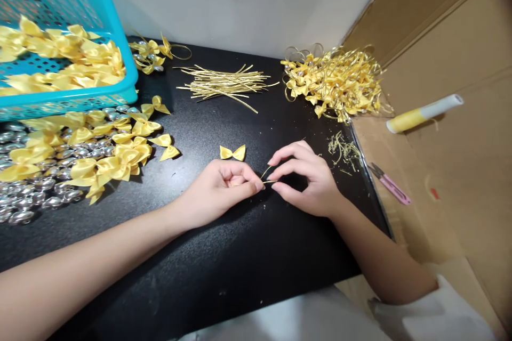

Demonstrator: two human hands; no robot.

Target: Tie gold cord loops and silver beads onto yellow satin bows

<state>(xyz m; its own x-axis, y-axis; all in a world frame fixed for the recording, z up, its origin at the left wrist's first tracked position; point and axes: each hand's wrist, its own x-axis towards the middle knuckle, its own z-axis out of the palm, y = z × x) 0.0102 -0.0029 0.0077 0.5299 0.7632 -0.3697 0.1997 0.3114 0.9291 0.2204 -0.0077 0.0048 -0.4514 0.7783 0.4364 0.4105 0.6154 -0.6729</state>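
The left forearm (112, 256) is lying closest, nearer the body than the grip, and its left hand (224, 186) is pinching a thin gold wire (270, 181), thumb and forefinger meeting. The wire is sitting right at the grip, one strand running sideways toward the right hand (306, 178), another slanting away from the body. The right thumb and fingers are curving close around it, slightly parted; whether they are clamping it, I cannot tell. One yellow bow (232, 154) is lying just beyond the left hand, the nearer of the two, its long axis running left to right. Counting outward from the grip, one bundle of gold strips (226, 84) is resting beyond; one heap of looped bows (338, 80) is sitting beyond and rightward; one pink cutter (394, 189) and one tube (424, 114) are lying rightward; one blue basket (130, 85) is standing leftward, with loose bows (134, 155) and silver beads (52, 201) spreading before it, too overlapped for counting.
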